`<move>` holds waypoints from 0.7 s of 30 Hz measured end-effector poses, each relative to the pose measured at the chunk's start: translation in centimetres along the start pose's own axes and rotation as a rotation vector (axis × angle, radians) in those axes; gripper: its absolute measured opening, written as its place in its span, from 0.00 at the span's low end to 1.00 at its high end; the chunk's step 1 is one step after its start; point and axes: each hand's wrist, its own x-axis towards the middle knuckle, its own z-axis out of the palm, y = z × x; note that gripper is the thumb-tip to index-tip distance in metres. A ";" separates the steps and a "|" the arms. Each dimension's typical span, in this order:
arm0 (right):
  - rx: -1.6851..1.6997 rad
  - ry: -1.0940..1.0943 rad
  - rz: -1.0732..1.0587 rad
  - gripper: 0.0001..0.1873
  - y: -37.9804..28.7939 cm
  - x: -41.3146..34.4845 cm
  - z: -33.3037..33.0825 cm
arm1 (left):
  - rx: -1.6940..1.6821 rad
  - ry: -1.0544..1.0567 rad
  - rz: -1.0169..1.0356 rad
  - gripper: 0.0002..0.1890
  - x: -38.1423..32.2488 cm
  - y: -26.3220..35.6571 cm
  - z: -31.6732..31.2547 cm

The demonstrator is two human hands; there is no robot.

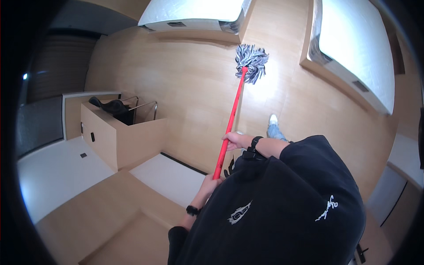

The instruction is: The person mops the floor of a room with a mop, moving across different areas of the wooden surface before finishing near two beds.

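Note:
A string mop with a red handle (234, 109) slants across the middle of the view. Its grey-and-white strand head (251, 63) rests on the wood-look floor near a bed corner. My right hand (234, 140) grips the handle partway along, with a black band around that wrist. Close to my body, my left hand (212, 185) is wrapped around the handle's upper end, and a black band circles this wrist too. The very tip of the handle is hidden by that hand and my dark shirt (281, 205).
Two beds with plastic-wrapped mattresses, a left one (195, 13) and a right one (357, 56), flank the floor ahead. To the left, a black chair (116, 107) with metal legs stands by a wooden desk (140, 142). My shoe (273, 119) shows beyond my right forearm.

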 end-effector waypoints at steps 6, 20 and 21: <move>0.255 0.048 -0.231 0.09 -1.4 -1.4 0.5 | 0.213 0.008 -0.029 0.06 6.8 4.4 -2.1; 0.739 0.186 -0.604 0.08 -2.3 -7.3 -4.2 | -0.027 -0.379 0.082 0.10 11.3 25.3 4.2; 0.760 0.171 -0.593 0.08 -2.7 -7.4 -4.0 | -0.019 -0.365 0.112 0.10 11.7 24.0 4.2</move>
